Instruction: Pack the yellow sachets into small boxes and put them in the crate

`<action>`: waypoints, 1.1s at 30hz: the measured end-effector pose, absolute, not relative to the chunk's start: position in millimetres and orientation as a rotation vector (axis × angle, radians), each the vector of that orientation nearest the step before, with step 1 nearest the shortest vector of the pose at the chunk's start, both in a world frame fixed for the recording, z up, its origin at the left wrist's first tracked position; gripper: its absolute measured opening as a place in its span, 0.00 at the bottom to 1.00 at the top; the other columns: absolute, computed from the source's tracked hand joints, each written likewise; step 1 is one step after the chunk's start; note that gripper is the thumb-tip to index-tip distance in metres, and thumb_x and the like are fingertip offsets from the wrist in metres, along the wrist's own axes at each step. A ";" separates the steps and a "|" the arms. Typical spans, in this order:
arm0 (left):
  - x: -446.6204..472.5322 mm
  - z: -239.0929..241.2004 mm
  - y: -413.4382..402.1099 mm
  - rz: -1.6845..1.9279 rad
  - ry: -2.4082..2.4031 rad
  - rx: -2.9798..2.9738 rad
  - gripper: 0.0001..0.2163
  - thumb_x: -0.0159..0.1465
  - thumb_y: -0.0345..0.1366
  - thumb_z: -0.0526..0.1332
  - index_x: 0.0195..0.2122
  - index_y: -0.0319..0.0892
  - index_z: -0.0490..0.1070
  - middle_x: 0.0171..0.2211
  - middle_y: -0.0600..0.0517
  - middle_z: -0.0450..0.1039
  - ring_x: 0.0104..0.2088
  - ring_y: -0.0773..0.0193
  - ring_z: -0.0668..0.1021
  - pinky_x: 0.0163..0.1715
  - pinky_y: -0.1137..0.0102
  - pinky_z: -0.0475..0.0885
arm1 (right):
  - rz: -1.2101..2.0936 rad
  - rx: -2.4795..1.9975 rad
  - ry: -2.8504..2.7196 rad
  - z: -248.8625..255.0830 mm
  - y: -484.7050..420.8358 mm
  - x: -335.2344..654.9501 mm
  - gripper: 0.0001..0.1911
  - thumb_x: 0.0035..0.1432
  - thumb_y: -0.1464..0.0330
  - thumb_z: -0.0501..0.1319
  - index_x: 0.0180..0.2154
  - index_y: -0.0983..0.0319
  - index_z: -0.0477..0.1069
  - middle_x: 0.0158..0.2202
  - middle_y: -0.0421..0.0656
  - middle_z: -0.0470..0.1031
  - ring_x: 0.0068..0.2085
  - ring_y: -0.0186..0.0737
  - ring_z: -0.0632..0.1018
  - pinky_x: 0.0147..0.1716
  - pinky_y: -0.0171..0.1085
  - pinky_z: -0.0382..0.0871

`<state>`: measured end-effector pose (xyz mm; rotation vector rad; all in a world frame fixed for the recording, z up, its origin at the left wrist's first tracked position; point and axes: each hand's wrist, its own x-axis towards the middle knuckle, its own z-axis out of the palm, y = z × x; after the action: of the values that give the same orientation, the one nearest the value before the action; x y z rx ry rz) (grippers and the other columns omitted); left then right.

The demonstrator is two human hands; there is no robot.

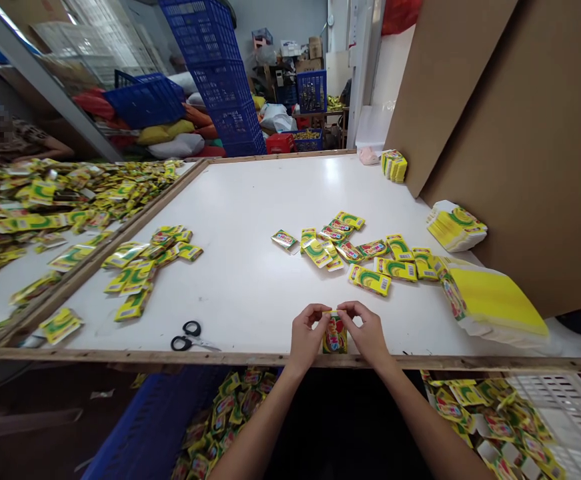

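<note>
A small yellow sachet point(335, 333) is standing upright at the near edge of the white table point(250, 287), just behind its wooden rim. The left hand point(306, 335) and the right hand point(367, 333) are pinching its top corners, fingers curled narrow and closed on it from either side. Beyond the hands, a loose scatter of sachets point(355, 252) is lying mid-table, and a stack of flat yellow cartons point(495, 297) is fanning out to the right. Black-handled scissors point(193, 339) are resting near the rim to the left, with another sachet pile point(145, 267) behind them. Below the table, a blue crate point(135, 427) is holding more sachets.
</note>
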<state>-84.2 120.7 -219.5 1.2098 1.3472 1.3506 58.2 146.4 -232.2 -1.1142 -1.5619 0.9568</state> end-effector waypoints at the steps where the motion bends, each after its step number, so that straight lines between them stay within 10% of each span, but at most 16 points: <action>1: -83.5 -219.1 122.5 1.353 1.347 1.202 0.07 0.57 0.38 0.63 0.34 0.40 0.73 0.28 0.51 0.73 0.31 0.64 0.75 0.34 0.71 0.71 | 0.966 -1.121 -1.565 -231.5 148.8 58.6 0.11 0.58 0.61 0.58 0.36 0.60 0.73 0.30 0.43 0.76 0.31 0.40 0.75 0.33 0.38 0.71; 15: -97.8 -219.2 113.4 1.230 1.321 1.294 0.11 0.57 0.39 0.64 0.39 0.42 0.77 0.37 0.48 0.79 0.38 0.58 0.78 0.41 0.64 0.74 | 0.970 -1.042 -1.653 -240.0 141.6 67.9 0.12 0.60 0.61 0.56 0.39 0.58 0.74 0.37 0.44 0.77 0.37 0.41 0.76 0.37 0.40 0.70; 25: -240.9 -173.6 18.0 0.941 1.924 1.386 0.18 0.53 0.47 0.65 0.41 0.43 0.76 0.40 0.46 0.79 0.43 0.50 0.79 0.43 0.60 0.75 | 0.346 -1.597 -1.951 -260.1 222.8 121.1 0.27 0.51 0.68 0.63 0.54 0.59 0.64 0.56 0.51 0.67 0.56 0.56 0.65 0.50 0.53 0.60; 33: -176.1 -199.2 51.7 1.131 1.631 1.223 0.22 0.58 0.43 0.62 0.53 0.43 0.65 0.48 0.42 0.73 0.49 0.53 0.76 0.49 0.56 0.70 | 0.867 -1.338 -1.868 -253.6 197.8 87.5 0.20 0.57 0.62 0.57 0.51 0.60 0.63 0.40 0.47 0.76 0.42 0.48 0.76 0.42 0.46 0.67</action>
<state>-176.1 51.7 -199.2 1.2234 1.6307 1.1315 87.5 197.8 -253.6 -1.3378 -1.8685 0.8672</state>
